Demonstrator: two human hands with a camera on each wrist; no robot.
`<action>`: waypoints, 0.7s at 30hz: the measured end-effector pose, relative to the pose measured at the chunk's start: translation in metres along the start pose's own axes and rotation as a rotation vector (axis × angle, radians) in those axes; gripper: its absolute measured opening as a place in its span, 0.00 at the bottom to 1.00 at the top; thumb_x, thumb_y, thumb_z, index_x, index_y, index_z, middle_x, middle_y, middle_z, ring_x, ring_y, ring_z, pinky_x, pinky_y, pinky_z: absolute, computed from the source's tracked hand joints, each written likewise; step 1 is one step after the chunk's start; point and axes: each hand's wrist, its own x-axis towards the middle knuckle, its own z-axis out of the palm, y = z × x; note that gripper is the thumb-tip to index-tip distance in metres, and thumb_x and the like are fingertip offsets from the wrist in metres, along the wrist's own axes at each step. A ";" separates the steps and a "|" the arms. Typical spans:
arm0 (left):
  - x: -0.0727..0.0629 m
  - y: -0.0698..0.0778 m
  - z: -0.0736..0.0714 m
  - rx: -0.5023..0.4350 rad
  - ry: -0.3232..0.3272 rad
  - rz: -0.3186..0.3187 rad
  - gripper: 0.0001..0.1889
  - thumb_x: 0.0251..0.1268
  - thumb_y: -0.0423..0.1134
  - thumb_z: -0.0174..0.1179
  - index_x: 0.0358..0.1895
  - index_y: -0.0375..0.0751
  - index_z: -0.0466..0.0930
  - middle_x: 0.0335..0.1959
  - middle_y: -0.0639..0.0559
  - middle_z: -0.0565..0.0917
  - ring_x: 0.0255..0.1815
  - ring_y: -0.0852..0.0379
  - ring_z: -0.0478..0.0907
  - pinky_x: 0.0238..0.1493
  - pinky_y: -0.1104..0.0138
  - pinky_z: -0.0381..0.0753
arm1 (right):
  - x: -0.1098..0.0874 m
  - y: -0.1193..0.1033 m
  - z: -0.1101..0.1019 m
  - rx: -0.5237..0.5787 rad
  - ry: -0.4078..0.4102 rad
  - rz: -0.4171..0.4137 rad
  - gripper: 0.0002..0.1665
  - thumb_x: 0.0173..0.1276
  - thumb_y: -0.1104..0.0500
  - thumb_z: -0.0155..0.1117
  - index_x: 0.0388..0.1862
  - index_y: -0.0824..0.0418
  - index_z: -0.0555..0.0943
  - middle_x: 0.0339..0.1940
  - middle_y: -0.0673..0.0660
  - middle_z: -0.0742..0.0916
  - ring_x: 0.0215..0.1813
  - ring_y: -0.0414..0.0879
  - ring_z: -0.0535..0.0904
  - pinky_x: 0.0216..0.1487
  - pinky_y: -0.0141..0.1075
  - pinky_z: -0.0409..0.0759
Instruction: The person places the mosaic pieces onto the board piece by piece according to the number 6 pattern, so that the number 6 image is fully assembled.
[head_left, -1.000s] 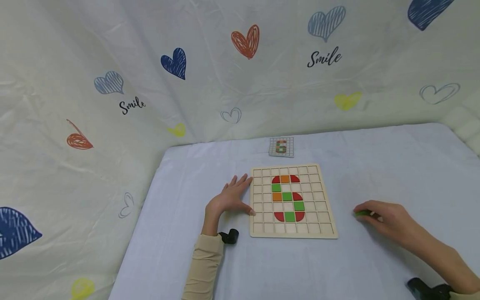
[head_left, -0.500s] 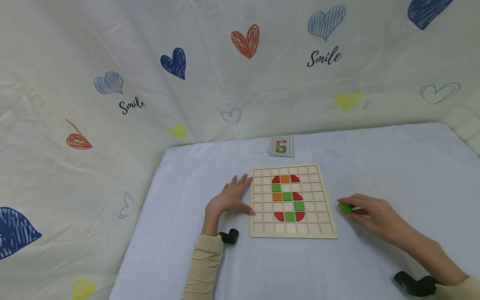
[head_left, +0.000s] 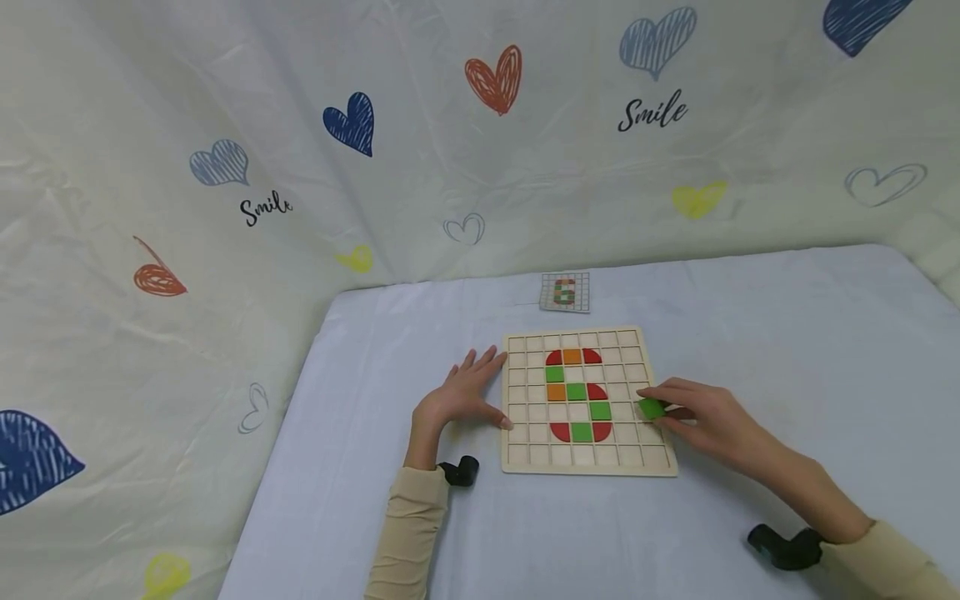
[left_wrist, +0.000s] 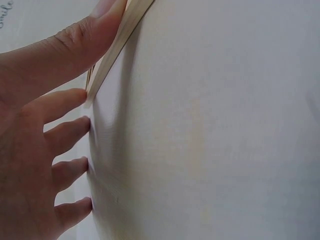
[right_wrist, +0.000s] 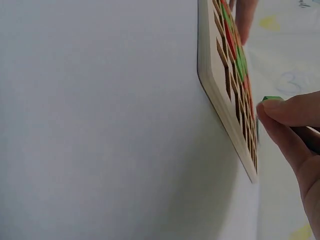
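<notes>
A wooden grid board (head_left: pixel 525 458) lies on the white-covered table, with red, orange and green tiles set in its middle squares. My left hand (head_left: pixel 461 402) is spread at the board's left edge, thumb and fingertips touching it; in the left wrist view the thumb (left_wrist: pixel 75 45) lies against the wooden rim. Over the right edge of the board, my right hand (head_left: pixel 705 417) pinches a green square tile (head_left: pixel 651 408) between thumb and fingers. The right wrist view shows only a sliver of that green tile (right_wrist: pixel 272 98), held above the board's surface.
Behind the board lies a small pattern card (head_left: pixel 565 292) showing a similar coloured figure on a grid. A white curtain (head_left: pixel 420 167) printed with hearts and "Smile" hangs behind the table. Black wrist devices are on both arms, one at the left wrist (head_left: pixel 461 472).
My right hand has moved left with the green tile, from the bare cloth to over the board's right edge. The left hand stays in place on the board.
</notes>
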 end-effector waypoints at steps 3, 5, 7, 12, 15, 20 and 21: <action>-0.001 0.001 -0.001 -0.008 0.000 0.009 0.61 0.50 0.52 0.81 0.85 0.53 0.49 0.87 0.54 0.44 0.87 0.47 0.32 0.85 0.45 0.36 | 0.005 -0.004 0.004 0.015 -0.006 -0.009 0.28 0.51 0.76 0.79 0.54 0.68 0.86 0.47 0.59 0.90 0.43 0.52 0.89 0.39 0.32 0.89; -0.002 0.000 -0.001 -0.017 0.001 0.018 0.61 0.50 0.52 0.81 0.85 0.53 0.49 0.87 0.54 0.45 0.87 0.46 0.32 0.85 0.45 0.36 | 0.008 -0.006 0.007 0.021 -0.011 -0.011 0.28 0.51 0.76 0.78 0.53 0.68 0.87 0.47 0.59 0.90 0.43 0.51 0.88 0.39 0.34 0.89; -0.003 0.000 -0.002 -0.021 0.000 0.024 0.61 0.50 0.52 0.81 0.85 0.53 0.49 0.87 0.54 0.44 0.87 0.46 0.32 0.85 0.45 0.35 | 0.010 -0.008 0.010 0.021 -0.015 -0.013 0.27 0.51 0.76 0.78 0.53 0.67 0.87 0.47 0.59 0.90 0.42 0.50 0.88 0.40 0.35 0.89; -0.003 0.001 -0.003 -0.023 0.003 0.028 0.61 0.50 0.51 0.81 0.85 0.52 0.49 0.87 0.53 0.45 0.87 0.45 0.32 0.84 0.44 0.36 | 0.016 -0.010 0.016 0.023 -0.014 -0.036 0.25 0.53 0.73 0.79 0.52 0.66 0.88 0.46 0.57 0.90 0.39 0.45 0.87 0.40 0.35 0.89; -0.003 0.002 -0.003 -0.022 0.002 0.028 0.61 0.50 0.51 0.81 0.85 0.52 0.50 0.87 0.53 0.45 0.87 0.45 0.32 0.84 0.44 0.36 | 0.020 -0.011 0.020 0.033 -0.028 -0.039 0.23 0.55 0.70 0.79 0.52 0.66 0.88 0.43 0.54 0.89 0.37 0.41 0.84 0.39 0.32 0.88; -0.002 0.001 -0.003 -0.027 -0.001 0.029 0.61 0.50 0.51 0.81 0.85 0.51 0.50 0.87 0.52 0.45 0.87 0.44 0.33 0.84 0.44 0.36 | 0.029 -0.015 0.028 0.040 -0.049 -0.044 0.19 0.57 0.66 0.80 0.49 0.65 0.89 0.36 0.48 0.86 0.34 0.39 0.76 0.33 0.29 0.82; -0.002 0.001 -0.003 -0.028 -0.002 0.028 0.61 0.50 0.51 0.81 0.85 0.51 0.50 0.87 0.52 0.45 0.87 0.44 0.33 0.84 0.44 0.36 | 0.030 -0.017 0.029 0.042 -0.050 -0.045 0.18 0.57 0.66 0.80 0.49 0.65 0.89 0.36 0.47 0.86 0.34 0.39 0.76 0.33 0.29 0.81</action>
